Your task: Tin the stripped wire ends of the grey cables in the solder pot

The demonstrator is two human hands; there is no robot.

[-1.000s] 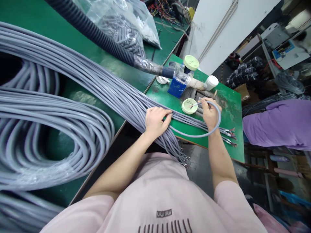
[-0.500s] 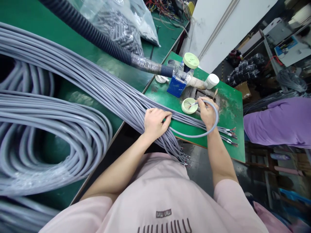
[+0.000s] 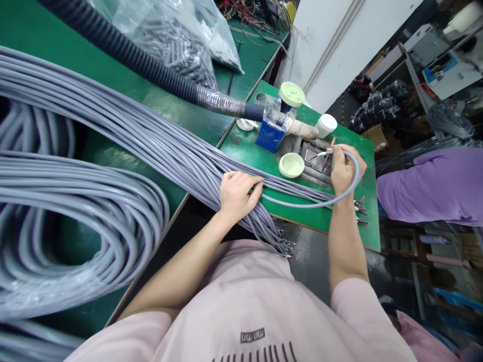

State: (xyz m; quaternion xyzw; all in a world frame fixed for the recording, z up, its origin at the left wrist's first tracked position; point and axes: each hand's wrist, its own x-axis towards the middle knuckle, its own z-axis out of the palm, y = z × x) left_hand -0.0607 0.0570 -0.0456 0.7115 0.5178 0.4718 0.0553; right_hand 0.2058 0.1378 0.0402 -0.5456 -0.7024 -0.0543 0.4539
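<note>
My right hand [image 3: 345,171] pinches a grey cable [image 3: 302,205] near its stripped end, which curls back over the wrist. The thin bared wires of that end hang over a square metal pot [image 3: 316,162] with a shiny surface, possibly molten solder. My left hand [image 3: 238,195] lies on a thick bundle of grey cables [image 3: 181,146], thumb and fingers closed around the looping cable where it leaves the bundle. A pale green round tub [image 3: 292,166] stands just left of the pot. Other stripped cable ends [image 3: 361,206] lie to the right, beyond my right wrist.
A black ribbed hose [image 3: 151,65] runs to a pale nozzle beside the pot, propped on a blue box [image 3: 270,134]. Behind are a white tub [image 3: 326,125] and a yellow-lidded jar [image 3: 292,94]. Coiled cables [image 3: 143,201] fill the left. A person in purple [image 3: 433,186] is at right.
My right hand has moved right, carrying the cable's bared wires from above the pale green tub to over the square pot. My left hand stays on the bundle.
</note>
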